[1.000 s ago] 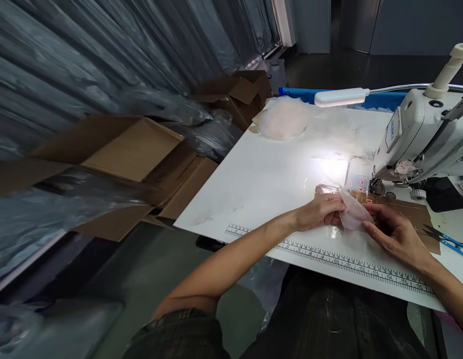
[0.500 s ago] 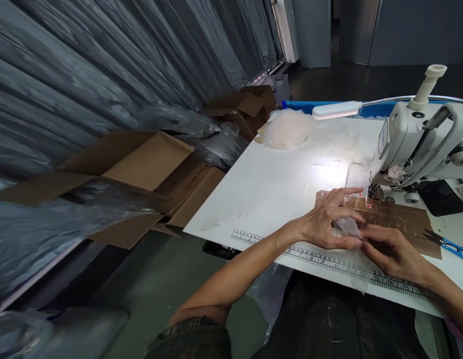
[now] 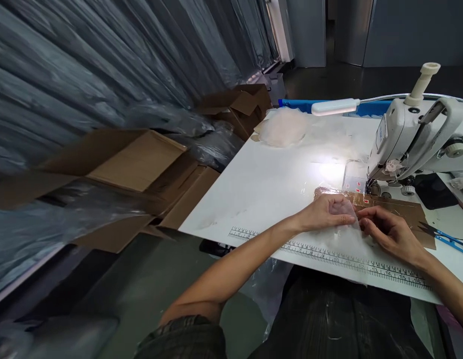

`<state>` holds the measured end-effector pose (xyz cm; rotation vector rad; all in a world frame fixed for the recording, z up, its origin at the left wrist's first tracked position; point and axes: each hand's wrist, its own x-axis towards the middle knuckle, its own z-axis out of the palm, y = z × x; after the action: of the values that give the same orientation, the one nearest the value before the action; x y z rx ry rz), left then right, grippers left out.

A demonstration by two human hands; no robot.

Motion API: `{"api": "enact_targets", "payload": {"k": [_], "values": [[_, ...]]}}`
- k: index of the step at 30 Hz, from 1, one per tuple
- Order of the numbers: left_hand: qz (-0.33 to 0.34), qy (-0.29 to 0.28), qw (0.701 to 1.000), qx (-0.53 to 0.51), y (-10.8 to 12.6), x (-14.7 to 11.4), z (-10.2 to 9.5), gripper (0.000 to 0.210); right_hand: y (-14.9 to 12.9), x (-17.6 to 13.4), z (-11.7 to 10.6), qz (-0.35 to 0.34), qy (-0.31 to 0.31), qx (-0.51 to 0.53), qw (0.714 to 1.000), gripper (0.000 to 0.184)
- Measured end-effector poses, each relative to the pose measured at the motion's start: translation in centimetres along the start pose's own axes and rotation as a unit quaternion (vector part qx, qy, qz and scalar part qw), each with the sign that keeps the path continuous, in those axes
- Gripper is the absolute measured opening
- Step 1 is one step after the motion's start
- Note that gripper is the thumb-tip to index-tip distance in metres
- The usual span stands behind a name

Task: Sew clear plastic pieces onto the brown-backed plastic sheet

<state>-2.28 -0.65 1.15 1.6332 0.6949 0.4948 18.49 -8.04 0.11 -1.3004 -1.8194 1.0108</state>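
My left hand (image 3: 326,213) is closed, thumb and fingers pinching a sheer white piece of fabric (image 3: 347,234). The fabric hangs, see-through, from my fingers towards the table's front edge. At its right edge is my right hand (image 3: 392,233), fingers bent and thumb near the forefinger, apparently gripping that edge. Both hands are over the printed ruler strip and in front of the sewing machine (image 3: 399,134). Beneath and behind them lies a brown cardboard piece (image 3: 399,213) covered with clear tape. Blue-handled scissors (image 3: 446,238) rest to the right of my right hand.
A pale, fluffy stack of sheer pieces (image 3: 284,128) lies at the white table's (image 3: 246,184) far left corner. A lamp (image 3: 335,106) lights the needle area. A black phone-like slab (image 3: 435,190) is beside the machine. Open cardboard boxes (image 3: 137,159) stand left of the table.
My left fingers, spread over the cardboard before, have curled in around the fabric. The sheer piece now hangs more opened out between my hands. The view has shifted slightly.
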Motion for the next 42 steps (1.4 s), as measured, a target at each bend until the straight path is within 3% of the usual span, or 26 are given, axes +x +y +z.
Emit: {"api": "enact_targets", "payload": {"k": [5,14,23,34,37,40,42], "values": [[-0.004,0.025,0.999,0.048,0.0,-0.1,0.1,0.032,-0.2,0.2,0.2,-0.032,-0.003,-0.032,0.999,0.026],[-0.014,0.035,0.999,-0.002,-1.0,-0.1,0.6,0.036,-1.0,0.6,0.4,-0.083,0.009,-0.101,0.991,0.009],[0.021,0.066,0.998,0.005,-0.4,-0.3,-0.4,0.031,-1.5,2.8,0.1,-0.050,-0.018,-0.052,0.997,0.012],[0.017,0.063,0.994,0.086,-0.8,0.0,-0.8,0.029,-0.3,2.7,-0.1,0.016,-0.018,0.031,0.999,0.010],[0.043,0.119,0.976,0.175,-0.9,0.0,-0.8,0.025,-0.3,2.8,0.1,0.040,-0.022,0.052,0.998,0.011],[0.105,0.224,0.922,0.297,-0.4,-0.4,-0.3,0.019,-0.5,3.0,0.4,0.037,0.008,0.020,0.999,0.013],[0.128,0.205,0.919,0.313,0.1,-1.0,0.7,0.016,-0.8,2.9,0.5,0.014,0.037,-0.019,0.999,0.014]]}}
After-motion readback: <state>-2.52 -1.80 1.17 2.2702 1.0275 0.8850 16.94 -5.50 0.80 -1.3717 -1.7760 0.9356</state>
